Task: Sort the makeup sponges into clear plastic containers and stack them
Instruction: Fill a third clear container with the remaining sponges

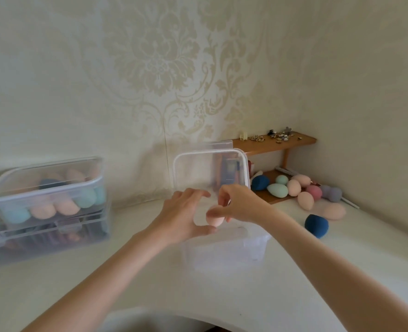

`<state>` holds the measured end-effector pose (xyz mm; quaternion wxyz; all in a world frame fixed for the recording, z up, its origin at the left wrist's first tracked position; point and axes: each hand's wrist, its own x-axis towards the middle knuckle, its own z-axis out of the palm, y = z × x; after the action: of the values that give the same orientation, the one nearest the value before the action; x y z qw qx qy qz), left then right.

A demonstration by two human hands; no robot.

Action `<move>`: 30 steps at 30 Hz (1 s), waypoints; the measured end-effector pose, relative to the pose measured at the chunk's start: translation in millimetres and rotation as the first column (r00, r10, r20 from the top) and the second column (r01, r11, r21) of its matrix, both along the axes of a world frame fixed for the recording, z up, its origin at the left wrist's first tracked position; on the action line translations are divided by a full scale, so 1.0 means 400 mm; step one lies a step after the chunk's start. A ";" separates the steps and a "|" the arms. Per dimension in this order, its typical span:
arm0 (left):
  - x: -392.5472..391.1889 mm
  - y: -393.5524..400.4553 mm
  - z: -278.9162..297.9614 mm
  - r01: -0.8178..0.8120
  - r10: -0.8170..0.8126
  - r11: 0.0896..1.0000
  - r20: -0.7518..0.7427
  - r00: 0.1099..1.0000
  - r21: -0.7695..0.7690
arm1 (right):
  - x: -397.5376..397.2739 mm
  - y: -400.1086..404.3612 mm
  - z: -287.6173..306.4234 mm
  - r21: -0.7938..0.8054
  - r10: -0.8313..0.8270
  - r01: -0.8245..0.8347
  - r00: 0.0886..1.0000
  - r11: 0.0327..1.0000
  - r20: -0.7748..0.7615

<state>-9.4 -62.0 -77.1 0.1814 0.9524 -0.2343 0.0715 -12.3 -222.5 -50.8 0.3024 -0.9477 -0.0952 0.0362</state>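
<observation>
Both hands meet over the open clear box (pixel 224 248) in the middle of the white desk (pixel 150 283). The right hand (pixel 241 203) has its grip closed on a peach sponge (pixel 213 219), fingers and thumb curled round its upper end, holding it just above the box's near-left rim. The left hand (pixel 181 216) is just left of that grip with fingers spread and thumb reaching under the sponge; its grip is wide and holds nothing, though whether the thumb touches the sponge cannot be told. Just behind the two hands a clear lid (pixel 210 168) stands upright, with a second lid behind it, leaning toward the wall. Well to the right of the right grip lie loose sponges (pixel 301 190) in peach, mint, navy, pink and grey, some on the lower board of a small wooden shelf (pixel 282 144) and some on the desk beside it; one navy sponge (pixel 316 225) lies alone on the desk, nearer the right forearm. Small trinkets sit on the shelf's top board. Well to the left of the left grip, two closed clear boxes (pixel 45 207) are stacked, the top one holding peach, mint and dark blue sponges; the contents of the lower one are blurred.
</observation>
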 end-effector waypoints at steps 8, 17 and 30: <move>0.014 -0.019 -0.020 -0.047 0.050 0.980 0.012 0.999 -0.191 | 0.001 0.035 0.003 -0.001 0.038 -0.038 0.998 0.999 0.046; 0.045 -0.023 -0.004 -0.056 0.056 0.998 0.038 0.998 -0.006 | 0.128 -0.196 0.024 -0.388 -0.375 0.396 0.918 0.832 0.131; 0.041 -0.012 0.019 0.062 -0.047 0.965 -0.066 0.997 0.255 | 0.137 -0.213 0.002 -0.319 -0.348 0.527 0.808 0.787 0.475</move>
<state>7.0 -66.6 -69.3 0.0652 0.9628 -0.2620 0.0071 42.4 -307.8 -49.8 0.0566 -0.9732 0.0842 -0.2063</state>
